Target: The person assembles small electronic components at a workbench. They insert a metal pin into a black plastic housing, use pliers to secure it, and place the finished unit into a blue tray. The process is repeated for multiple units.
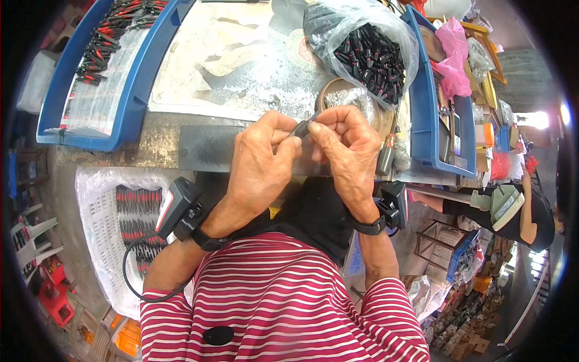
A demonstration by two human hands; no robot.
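Note:
Above the table's near edge, my left hand (pixel 262 160) pinches a small black plastic part (pixel 300 129) between thumb and fingers. My right hand (pixel 348 148) comes in close from the other side, its thumb and forefinger pressed together at the part's end. Whatever tiny piece they hold there is too small to make out. Beyond my hands, a clear plastic bag (pixel 338 45) gapes over a heap of similar black parts (pixel 373 60). Partly behind my right hand sits a round brown dish (pixel 324 96) with small shiny bits in it.
On the left stands a blue tray (pixel 129 117) of black-and-red tools (pixel 102 45); on the right, a blue bin (pixel 427 130). Dark handled tools (pixel 386 154) lie beside my right hand. A white basket (pixel 99 229) holds rows of similar tools. Another person (pixel 531 211) is at far right.

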